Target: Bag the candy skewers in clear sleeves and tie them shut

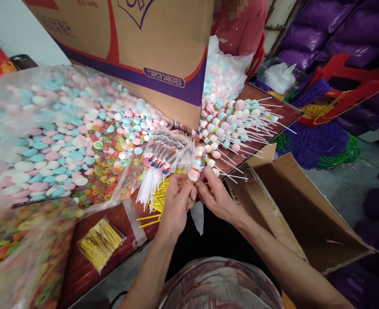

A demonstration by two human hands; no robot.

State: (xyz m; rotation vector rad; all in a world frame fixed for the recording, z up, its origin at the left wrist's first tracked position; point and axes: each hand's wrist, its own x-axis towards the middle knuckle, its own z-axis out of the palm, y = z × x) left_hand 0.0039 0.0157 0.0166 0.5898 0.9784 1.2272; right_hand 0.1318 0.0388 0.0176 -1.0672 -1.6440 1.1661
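The candy skewer (197, 165) sits at the middle of the scene, just above the near edge of the tabletop (80, 266). It is held between both hands, with its stacked pink, white and blue pieces pointing away and its clear wrapper trailing down towards the person. The left hand (175, 202) and right hand (215, 196) meet below the candy. The fingers of each are pressed together in a pinch on the wrapper's neck, probably so the loose film stays gathered around the stick. Whether a yellow tie is caught in that pinch cannot be told.

Just left of the left hand lie loose yellow twist ties (160, 195), white sticks (147, 188) and a fan of printed sleeves (162, 155), all apparently kept within easy reach. A sealed packet of ties (100, 243) lies nearer and further left. Far right of the hands, a pile of skewers (231, 122) rests with the sticks pointing right. A big clear bag of marshmallow discs and ring sweets (64, 128) fills the left side, and a printed cardboard box (138, 43) stands behind it. An open carton (308, 214) sits low on the right. A person in red (241, 25) is at the far end.
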